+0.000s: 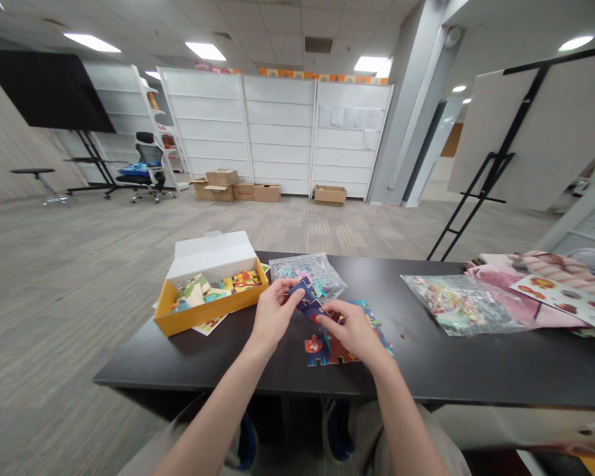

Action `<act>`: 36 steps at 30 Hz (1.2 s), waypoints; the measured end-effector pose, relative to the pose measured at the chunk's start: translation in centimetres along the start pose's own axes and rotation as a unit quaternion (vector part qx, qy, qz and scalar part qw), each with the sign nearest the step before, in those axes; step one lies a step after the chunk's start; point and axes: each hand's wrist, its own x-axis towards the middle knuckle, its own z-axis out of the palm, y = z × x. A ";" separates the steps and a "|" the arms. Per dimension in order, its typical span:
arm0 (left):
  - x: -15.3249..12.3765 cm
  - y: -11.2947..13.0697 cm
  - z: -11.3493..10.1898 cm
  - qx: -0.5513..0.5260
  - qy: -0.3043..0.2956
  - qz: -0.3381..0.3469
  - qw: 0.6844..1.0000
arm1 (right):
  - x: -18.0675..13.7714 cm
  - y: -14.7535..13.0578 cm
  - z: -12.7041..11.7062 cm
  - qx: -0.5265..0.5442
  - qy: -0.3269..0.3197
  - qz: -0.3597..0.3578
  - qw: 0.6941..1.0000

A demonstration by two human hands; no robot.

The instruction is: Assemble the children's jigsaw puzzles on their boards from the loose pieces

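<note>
Both hands hold a dark blue jigsaw piece a little above the black table. My left hand pinches its left edge, and my right hand grips its lower right end. Under my right hand lies a partly joined patch of puzzle in blue, red and orange. A yellow box with a raised white lid sits to the left, with several loose pieces inside. Just beyond the held piece lies a clear bag of pieces.
A second clear bag lies to the right, beside pink cloth and a printed sheet. Beyond the table are carpet, cardboard boxes, white shelving, an office chair and a black easel.
</note>
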 end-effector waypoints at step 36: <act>-1.5 0.6 0.5 0.112 -0.182 -0.015 0.977 | -0.4 0.8 -1.9 0.214 0.031 0.130 0.968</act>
